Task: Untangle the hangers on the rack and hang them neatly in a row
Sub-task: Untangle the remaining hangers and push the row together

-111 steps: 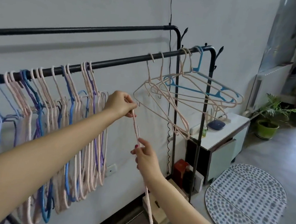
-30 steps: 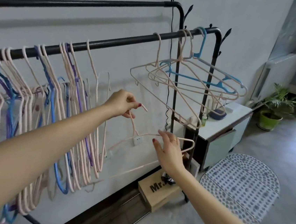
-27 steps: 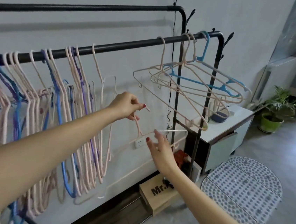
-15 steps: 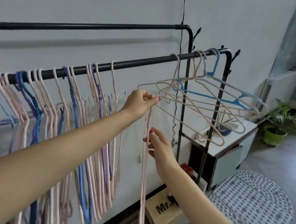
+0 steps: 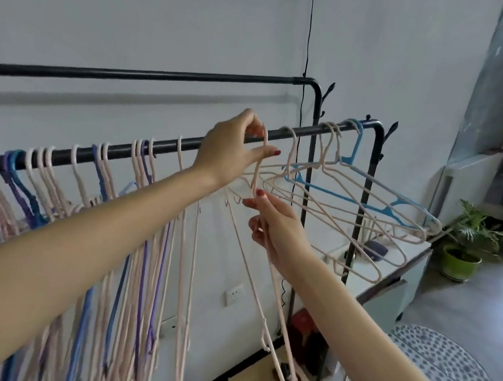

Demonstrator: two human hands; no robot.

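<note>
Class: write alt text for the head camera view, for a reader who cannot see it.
A person's left hand holds a pink hanger by its hook at a black rack rail, while the right hand steadies its neck. Sorted hangers hang left; a tangled cluster remains right.

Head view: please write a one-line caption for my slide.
Left hand lifts a pink hanger by its hook to the black rail; right hand steadies it beside tangled hangers.

Bare rail (image 5: 218, 143) between hanging row (image 5: 141, 163) and tangled cluster (image 5: 338, 181) — left hand (image 5: 229, 150) there.
</note>
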